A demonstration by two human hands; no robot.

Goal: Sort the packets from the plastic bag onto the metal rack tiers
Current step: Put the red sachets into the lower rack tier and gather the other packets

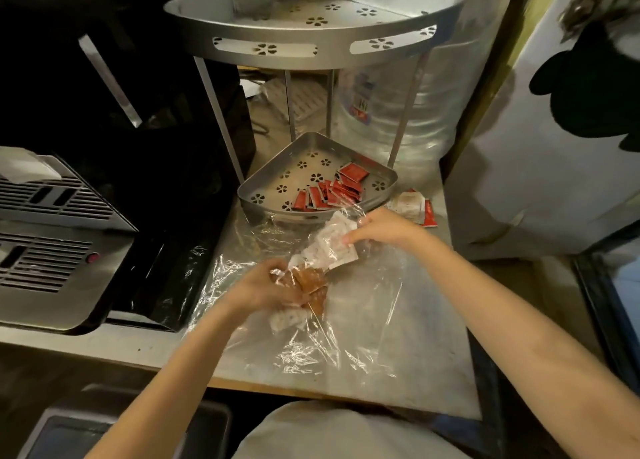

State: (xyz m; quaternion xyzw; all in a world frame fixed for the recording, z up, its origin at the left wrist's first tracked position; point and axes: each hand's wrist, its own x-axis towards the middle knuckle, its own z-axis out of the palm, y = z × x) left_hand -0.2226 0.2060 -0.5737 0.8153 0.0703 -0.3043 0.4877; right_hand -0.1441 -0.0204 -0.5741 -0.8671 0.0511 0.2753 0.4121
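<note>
Here the right hand point(382, 228) pinched a bunch of white packets point(334, 247), lifted just in front of the lower tier point(273, 178), so that hand was the nearer to the rack. The left hand point(266, 287) gripped brown packets point(311, 282) over the plastic bag point(363, 320); its fingers seemed curled, though crinkled film blurred them. Red packets point(341, 186) already lay on that tier, the upper tier point(311, 54) overhanging it. More packets point(414, 207) lay beside the rack.

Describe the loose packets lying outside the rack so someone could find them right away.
Start at the metal rack and drop to its lower tier, which holds red packets. Just right of that tier, the stray packets lie on the counter, outside any tray, mostly white with one red.
</note>
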